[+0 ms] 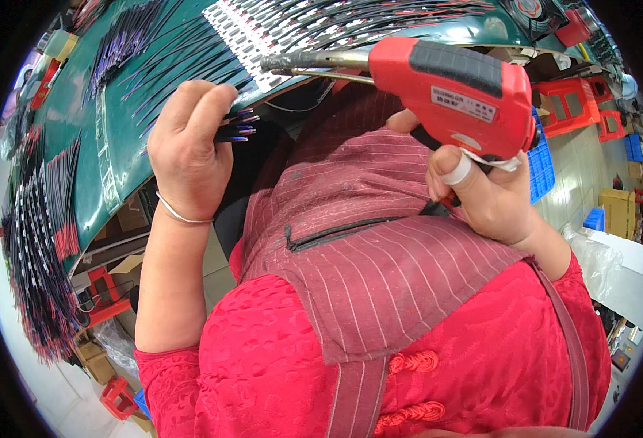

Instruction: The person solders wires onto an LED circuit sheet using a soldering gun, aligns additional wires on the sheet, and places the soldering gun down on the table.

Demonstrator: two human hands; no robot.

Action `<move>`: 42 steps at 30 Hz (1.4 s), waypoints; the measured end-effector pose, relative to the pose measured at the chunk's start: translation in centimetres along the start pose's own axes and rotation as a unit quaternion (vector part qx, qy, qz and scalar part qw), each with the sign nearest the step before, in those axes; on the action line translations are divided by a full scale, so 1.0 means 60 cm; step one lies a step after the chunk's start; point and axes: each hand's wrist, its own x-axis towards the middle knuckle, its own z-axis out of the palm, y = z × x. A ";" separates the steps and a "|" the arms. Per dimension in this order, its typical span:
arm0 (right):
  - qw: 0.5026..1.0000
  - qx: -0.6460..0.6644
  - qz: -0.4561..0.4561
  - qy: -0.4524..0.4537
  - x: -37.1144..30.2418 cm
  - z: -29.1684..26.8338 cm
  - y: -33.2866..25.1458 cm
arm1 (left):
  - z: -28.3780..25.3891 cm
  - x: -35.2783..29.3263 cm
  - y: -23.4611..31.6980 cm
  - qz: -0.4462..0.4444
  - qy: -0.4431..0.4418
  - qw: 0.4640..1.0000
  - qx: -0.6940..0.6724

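My left hand (188, 150) is closed around a small bundle of thin black wires (237, 133), whose purple and blue ends stick out to the right. In my right hand (485, 191) is a red and black soldering gun (445, 91), gripped by its handle. Its metal barrel and thin lower tube point left, and the tip hangs just in front of the white parts (235, 35) on the table. These small white parts lie in rows with black wires (336, 20) running from them. White tape (458, 171) is wrapped around my right thumb.
The green table (106, 171) carries wire bundles (128, 40) at its far left, and more black and red wires (36, 241) hang over its left edge. Red stools (566, 106) and a blue crate (542, 164) stand on the floor at right. A cardboard box (617, 212) is beyond.
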 end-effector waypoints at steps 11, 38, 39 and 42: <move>0.999 0.029 0.030 0.000 -0.001 0.009 -0.013 | 0.009 0.004 0.012 0.042 0.016 0.999 0.013; 0.998 0.030 0.059 0.011 -0.001 0.006 0.012 | 0.010 0.005 0.019 0.028 0.014 0.999 0.039; 0.995 0.037 0.088 0.005 -0.001 0.005 0.009 | 0.010 0.004 0.020 0.023 0.012 0.999 0.038; 0.999 0.035 0.011 0.012 -0.002 0.008 0.027 | 0.010 0.005 0.019 0.018 0.007 0.999 0.038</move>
